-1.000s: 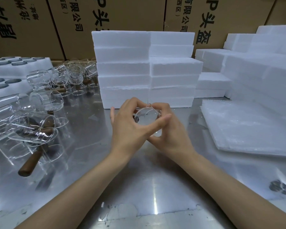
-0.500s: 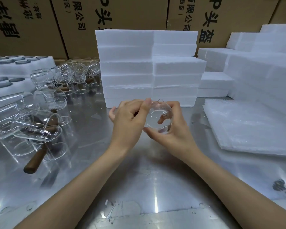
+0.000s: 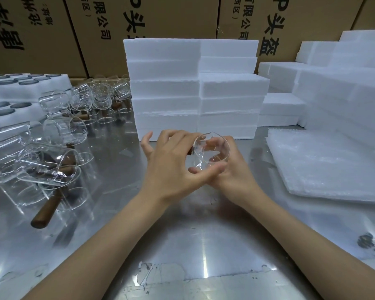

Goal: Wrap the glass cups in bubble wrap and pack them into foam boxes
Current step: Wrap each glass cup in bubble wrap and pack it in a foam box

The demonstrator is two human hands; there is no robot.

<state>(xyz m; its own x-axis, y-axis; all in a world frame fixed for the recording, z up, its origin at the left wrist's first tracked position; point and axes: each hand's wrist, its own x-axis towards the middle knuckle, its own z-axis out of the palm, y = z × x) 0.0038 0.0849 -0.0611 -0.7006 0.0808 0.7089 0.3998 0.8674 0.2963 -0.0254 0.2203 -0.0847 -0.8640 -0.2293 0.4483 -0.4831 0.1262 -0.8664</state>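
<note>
Both hands hold small clear glass cup (image 3: 211, 153) above middle of shiny metal surface (image 3: 182, 245): left hand (image 3: 173, 167) grip pinching its side, right hand (image 3: 234, 169) grip curled around it.

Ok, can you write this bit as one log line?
hands: both hold glass cup | wrap: bubble wrap untouched, right | step: cup not wrapped

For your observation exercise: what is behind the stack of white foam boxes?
Behind the foam boxes stand brown cardboard cartons printed with black characters. Their lower parts are hidden by the stack.
</note>
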